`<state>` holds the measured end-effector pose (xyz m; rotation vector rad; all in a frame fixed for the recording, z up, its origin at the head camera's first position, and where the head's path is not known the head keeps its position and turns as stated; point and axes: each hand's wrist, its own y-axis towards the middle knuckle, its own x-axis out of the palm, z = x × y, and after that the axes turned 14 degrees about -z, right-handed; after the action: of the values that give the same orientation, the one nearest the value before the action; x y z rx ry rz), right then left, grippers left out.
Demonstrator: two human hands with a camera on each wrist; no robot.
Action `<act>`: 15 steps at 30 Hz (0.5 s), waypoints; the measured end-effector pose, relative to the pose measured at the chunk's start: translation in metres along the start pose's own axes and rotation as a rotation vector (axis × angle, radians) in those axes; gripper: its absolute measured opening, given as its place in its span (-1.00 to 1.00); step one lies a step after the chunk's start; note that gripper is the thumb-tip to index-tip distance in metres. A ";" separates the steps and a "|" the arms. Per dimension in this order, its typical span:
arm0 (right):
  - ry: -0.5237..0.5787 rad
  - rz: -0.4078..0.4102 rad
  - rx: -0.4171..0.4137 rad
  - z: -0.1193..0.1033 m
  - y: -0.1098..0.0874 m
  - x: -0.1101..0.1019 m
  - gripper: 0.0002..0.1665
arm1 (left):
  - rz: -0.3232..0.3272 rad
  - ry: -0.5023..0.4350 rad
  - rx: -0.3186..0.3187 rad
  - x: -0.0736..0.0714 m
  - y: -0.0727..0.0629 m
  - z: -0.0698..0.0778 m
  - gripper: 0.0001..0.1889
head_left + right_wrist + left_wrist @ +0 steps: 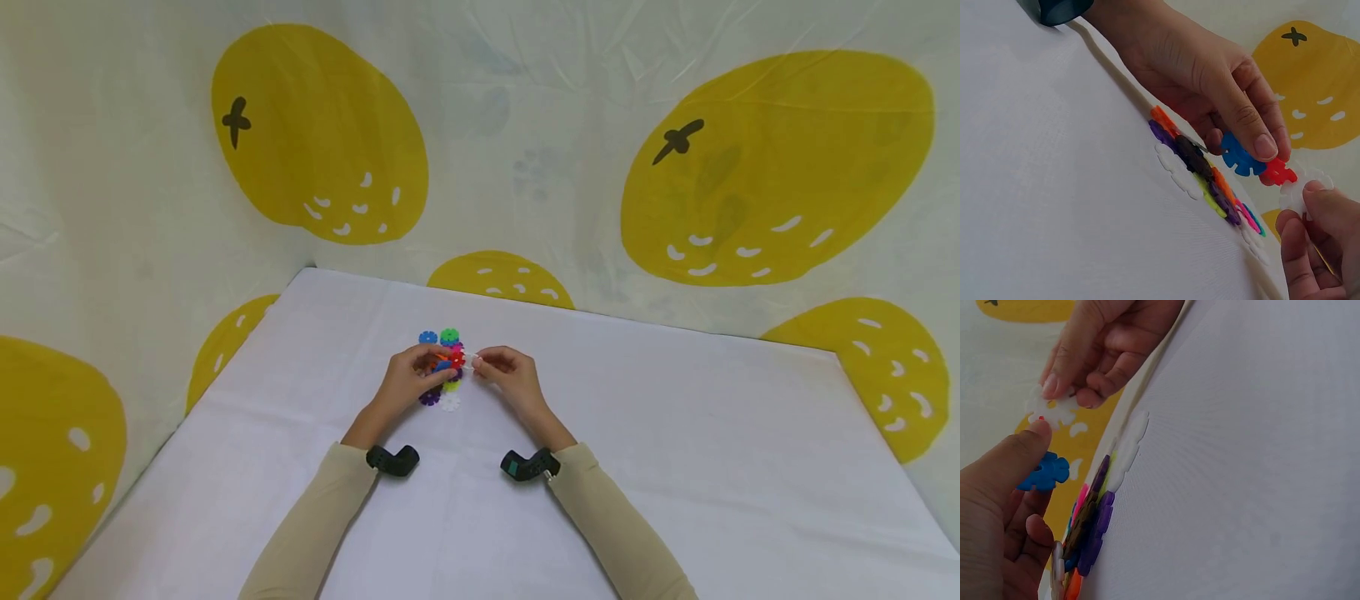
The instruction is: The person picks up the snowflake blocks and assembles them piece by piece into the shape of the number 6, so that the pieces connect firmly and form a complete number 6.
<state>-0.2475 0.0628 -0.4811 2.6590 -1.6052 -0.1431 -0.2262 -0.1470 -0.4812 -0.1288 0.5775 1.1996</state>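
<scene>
My left hand [405,385] pinches a blue plastic snowflake disc [1240,157] and a red one [1280,172], which sit edge to edge, between thumb and fingers. Facing it, my right hand [517,379] pinches a translucent white snowflake disc [1296,195] by its edge. In the right wrist view the white disc touches the red one; whether their slots are engaged cannot be made out. Beneath the hands lies a cluster of similar discs, among them a green one [450,335], a purple one [430,400] and a white one [450,403]. The left hand hides part of this cluster.
The discs lie on a table covered with a white cloth [675,467]. Behind and to the left hang pale curtains [525,167] printed with large yellow fruit shapes. A black device sits on each wrist, the left one [393,461] and the right one [528,464].
</scene>
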 end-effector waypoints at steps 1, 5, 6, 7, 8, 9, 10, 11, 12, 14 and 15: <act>-0.006 -0.008 0.001 0.000 0.000 0.000 -0.70 | -0.005 0.002 -0.015 0.000 0.000 0.000 -0.65; -0.029 -0.035 0.004 0.003 0.001 -0.001 -0.69 | -0.015 0.019 -0.039 0.000 0.000 0.000 -0.62; -0.034 -0.041 0.000 0.003 0.001 -0.001 -0.70 | -0.017 0.027 -0.039 0.000 0.000 0.000 -0.61; -0.041 -0.045 0.000 0.003 0.001 -0.001 -0.71 | -0.017 0.042 -0.041 0.000 0.000 0.000 -0.59; -0.044 -0.047 -0.002 0.004 0.001 -0.001 -0.72 | -0.016 0.045 -0.032 0.000 0.000 0.000 -0.58; -0.047 -0.050 -0.003 0.004 0.001 -0.001 -0.73 | -0.015 0.047 -0.022 0.000 0.000 0.000 -0.58; -0.054 -0.052 -0.002 0.004 0.000 -0.001 -0.73 | -0.013 0.049 -0.011 0.001 0.000 -0.001 -0.58; -0.058 -0.054 -0.003 0.004 0.000 -0.001 -0.73 | -0.013 0.047 0.002 0.001 0.000 -0.001 -0.58; -0.067 -0.056 -0.003 0.004 0.000 -0.001 -0.74 | -0.014 0.046 0.015 0.001 0.000 -0.001 -0.60; -0.091 -0.056 0.000 0.004 0.000 -0.001 -0.74 | -0.021 0.055 0.048 0.001 -0.001 -0.003 -0.64; -0.107 -0.057 0.002 0.004 0.000 -0.001 -0.74 | -0.025 0.063 0.066 0.000 -0.001 -0.004 -0.65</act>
<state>-0.2484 0.0639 -0.4850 2.7437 -1.5585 -0.2902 -0.2267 -0.1482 -0.4846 -0.1182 0.6685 1.1545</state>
